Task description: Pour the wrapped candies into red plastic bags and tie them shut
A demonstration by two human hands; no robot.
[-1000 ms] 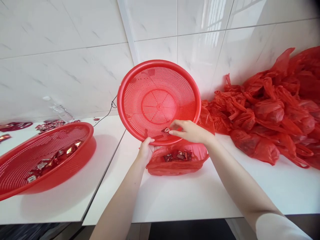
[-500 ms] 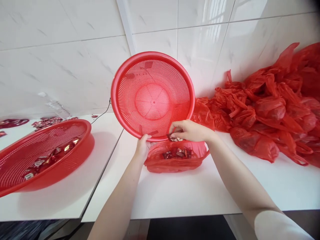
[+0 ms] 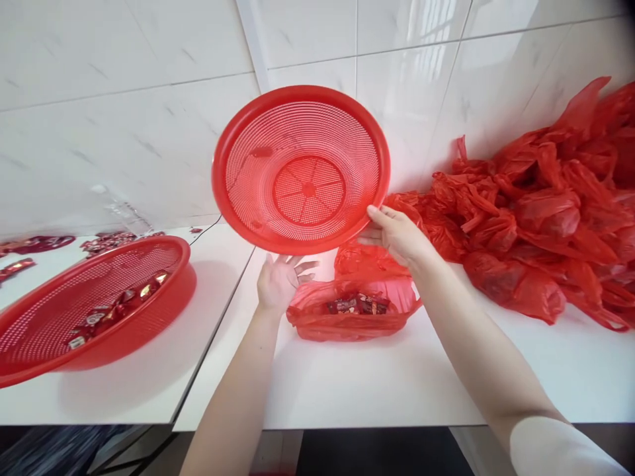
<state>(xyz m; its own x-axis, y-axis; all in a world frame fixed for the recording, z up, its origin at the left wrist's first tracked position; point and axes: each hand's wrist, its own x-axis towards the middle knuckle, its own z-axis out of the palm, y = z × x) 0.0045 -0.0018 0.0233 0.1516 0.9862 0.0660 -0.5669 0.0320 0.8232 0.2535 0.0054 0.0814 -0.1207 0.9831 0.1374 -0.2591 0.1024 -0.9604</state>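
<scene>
A red plastic basket [image 3: 308,182] with a mesh wall is tilted up, its bare inside facing me. On its lower right rim my right hand [image 3: 397,233] is closed, thumb over the edge and fingers behind. Just under the lower left rim, my left hand [image 3: 281,283] is open with its palm up and fingers spread. Below the basket a red plastic bag [image 3: 350,328] lies with its mouth wide. Several dark red wrapped candies [image 3: 358,304] rest inside that bag.
To the left, another red basket [image 3: 171,268] leans tilted, with shiny wrapped candies [image 3: 116,309] in it. Many knotted red bags [image 3: 540,211] are heaped at the right against the tiled wall [image 3: 307,39]. More wrapped packets [image 3: 106,243] lie at the back left of the white table [image 3: 347,390].
My right hand has let go of a candy at the bag and now grips the basket's rim. The basket has risen. My left hand has come off its rim and opened.
</scene>
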